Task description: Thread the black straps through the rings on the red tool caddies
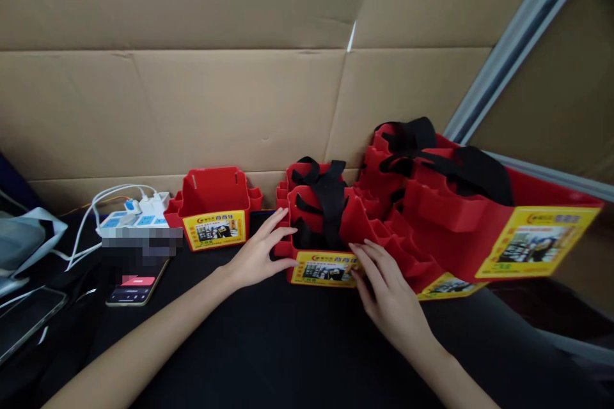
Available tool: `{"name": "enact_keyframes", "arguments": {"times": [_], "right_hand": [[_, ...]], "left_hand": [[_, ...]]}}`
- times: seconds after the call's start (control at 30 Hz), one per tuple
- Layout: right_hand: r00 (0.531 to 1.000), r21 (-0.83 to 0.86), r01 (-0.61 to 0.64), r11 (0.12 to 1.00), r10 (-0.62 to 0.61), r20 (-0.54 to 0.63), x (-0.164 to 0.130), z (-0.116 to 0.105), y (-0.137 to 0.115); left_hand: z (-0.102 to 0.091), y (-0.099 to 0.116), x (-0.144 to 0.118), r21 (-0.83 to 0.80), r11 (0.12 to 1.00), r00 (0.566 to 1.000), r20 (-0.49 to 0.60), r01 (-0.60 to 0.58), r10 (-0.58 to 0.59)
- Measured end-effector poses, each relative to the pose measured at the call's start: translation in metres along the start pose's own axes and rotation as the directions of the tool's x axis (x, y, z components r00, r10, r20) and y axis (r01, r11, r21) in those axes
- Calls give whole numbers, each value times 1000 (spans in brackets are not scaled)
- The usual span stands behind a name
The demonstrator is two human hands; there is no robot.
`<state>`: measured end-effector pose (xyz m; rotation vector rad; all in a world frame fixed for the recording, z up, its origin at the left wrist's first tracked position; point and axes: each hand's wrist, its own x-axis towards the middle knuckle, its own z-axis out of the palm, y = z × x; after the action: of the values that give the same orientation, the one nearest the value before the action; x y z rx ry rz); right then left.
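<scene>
A small red plastic tool box with a yellow picture label and a black strap lying over it stands in front of me on the dark table. My left hand is open at its left side, fingers spread, with the tips at the box's edge. At the front right corner is my right hand, its fingers slightly bent and resting by the label's right end. Whether either hand grips the box cannot be made out. Another strapped red box sits right behind it.
Left of my hands stands a strapless red box. Larger red boxes with black straps crowd the right side. A power strip, a lit phone and another phone lie left. Cardboard walls the back; a metal post slants at right.
</scene>
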<state>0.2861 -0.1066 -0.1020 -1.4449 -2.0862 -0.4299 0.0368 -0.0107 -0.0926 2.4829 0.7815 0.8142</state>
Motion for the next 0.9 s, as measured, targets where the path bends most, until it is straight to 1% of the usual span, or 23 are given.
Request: {"name": "enact_keyframes", "arguments": {"times": [0.13, 0.2, 0.27, 0.3, 0.33, 0.37, 0.4, 0.43, 0.47, 0.5, 0.53, 0.57, 0.6, 0.67, 0.73, 0.83, 0.9], "right_hand": [[998, 14, -36, 999, 36, -45, 3, 6, 9], [996, 10, -50, 999, 51, -70, 2, 10, 8], [991, -22, -80, 997, 77, -108, -1, 12, 1], [990, -37, -78, 996, 73, -120, -4, 13, -6], [993, -38, -45, 998, 40, -112, -8, 13, -14], [997, -19, 25, 1000, -27, -68, -11, 12, -24], [992, 32, 123, 992, -124, 12, -14, 11, -34], [965, 117, 222, 968, -236, 118, -16, 11, -45], [915, 221, 283, 933, -332, 228, -16, 10, -56], [858, 323, 294, 900, -397, 325, -15, 11, -65], [808, 405, 262, 876, -429, 404, -11, 13, -74], [773, 460, 207, 863, -433, 464, -6, 16, -81], [751, 491, 150, 858, -422, 508, 0, 22, -87], [744, 501, 59, 863, -373, 554, 14, 37, -96], [765, 481, 4, 876, -313, 564, 28, 55, -102], [796, 458, -41, 888, -249, 553, 42, 74, -104], [793, 465, -41, 885, -254, 554, 44, 79, -103]], "left_hand": [[9, 1, 6, 9, 1000, 1000, -24, 9, -9], [15, 3, 6, 3, 1000, 999, -41, 24, -24], [22, 5, 0, -3, 998, 993, -95, 70, -70], [26, 6, -6, 1, 995, 987, -122, 103, -102], [29, 7, -14, 10, 991, 982, -135, 135, -133], [30, 7, -23, 26, 987, 980, -123, 159, -154], [31, 7, -35, 48, 985, 983, -80, 168, -164], [29, 6, -47, 73, 983, 986, -16, 166, -165], [26, 5, -59, 99, 983, 985, 54, 157, -162], [22, 3, -70, 127, 981, 980, 118, 146, -161], [16, 1, -80, 155, 978, 971, 171, 139, -165], [9, -1, -89, 183, 974, 961, 214, 134, -172], [2, -4, -96, 208, 970, 951, 251, 129, -180], [-11, -8, -105, 238, 964, 933, 308, 115, -187], [-21, -12, -109, 246, 963, 924, 335, 105, -187], [-28, -18, -111, 244, 964, 923, 336, 108, -189], [-29, -21, -113, 233, 966, 924, 336, 108, -184]]}}
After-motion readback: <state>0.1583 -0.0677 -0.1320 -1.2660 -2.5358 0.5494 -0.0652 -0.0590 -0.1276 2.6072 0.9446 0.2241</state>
